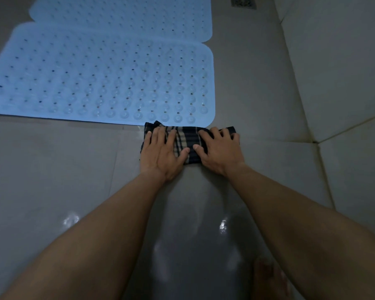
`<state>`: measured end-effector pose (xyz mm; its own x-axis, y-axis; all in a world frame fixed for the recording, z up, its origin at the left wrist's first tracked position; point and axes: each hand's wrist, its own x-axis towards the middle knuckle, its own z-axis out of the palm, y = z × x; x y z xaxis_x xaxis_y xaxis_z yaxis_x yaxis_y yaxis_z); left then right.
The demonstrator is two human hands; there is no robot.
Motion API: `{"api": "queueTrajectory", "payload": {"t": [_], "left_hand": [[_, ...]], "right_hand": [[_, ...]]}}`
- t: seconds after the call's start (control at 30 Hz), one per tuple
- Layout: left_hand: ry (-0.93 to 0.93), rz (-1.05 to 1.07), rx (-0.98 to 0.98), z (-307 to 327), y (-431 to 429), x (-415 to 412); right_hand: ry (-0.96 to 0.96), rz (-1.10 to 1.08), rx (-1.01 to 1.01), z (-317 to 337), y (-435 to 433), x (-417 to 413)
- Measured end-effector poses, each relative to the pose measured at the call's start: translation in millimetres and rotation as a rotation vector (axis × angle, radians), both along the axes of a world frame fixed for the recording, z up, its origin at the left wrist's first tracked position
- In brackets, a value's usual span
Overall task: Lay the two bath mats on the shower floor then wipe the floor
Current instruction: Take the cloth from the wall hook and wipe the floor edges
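Pressing plaid cloth (187, 146) flat under left hand (160, 152) and right hand (219, 151), grip spread, wiping floor (52, 169) beside 2 laid bath mats (108, 79).

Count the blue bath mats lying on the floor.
2. The nearer light blue rubber bath mat with suction cups lies flat on the grey tiled floor, just beyond the hands. The farther blue mat lies directly behind it, its far end cut off by the frame.

Two blue perforated rubber bath mats lie one behind the other, the near mat (100, 79) overlapping the far mat (121, 16), on the grey tiled floor (52, 169), with the folded dark plaid cloth (188, 144) before the near mat's right corner (touching its edge) under the left hand (160, 152) and right hand (219, 150).
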<state>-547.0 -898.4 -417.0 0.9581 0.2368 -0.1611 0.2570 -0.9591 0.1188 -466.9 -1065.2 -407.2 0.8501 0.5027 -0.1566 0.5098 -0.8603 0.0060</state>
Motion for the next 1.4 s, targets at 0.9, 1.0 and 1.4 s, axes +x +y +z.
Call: {"api": "queueTrajectory", "payload": {"t": [0.9, 1.0, 1.4], "left_hand": [[0.074, 0.127, 0.142, 3.3, 142.7, -41.7], [0.074, 0.140, 0.158, 3.2, 170.5, -49.9], [-0.033, 0.190, 0.135, -6.7, 256.0, -80.0]], "right_hand": [[-0.038, 0.159, 0.087, -6.4, 134.6, -32.4], [-0.035, 0.183, 0.112, -8.7, 162.1, -40.3], [-0.110, 0.202, 0.159, -20.0, 247.2, -72.0]]}}
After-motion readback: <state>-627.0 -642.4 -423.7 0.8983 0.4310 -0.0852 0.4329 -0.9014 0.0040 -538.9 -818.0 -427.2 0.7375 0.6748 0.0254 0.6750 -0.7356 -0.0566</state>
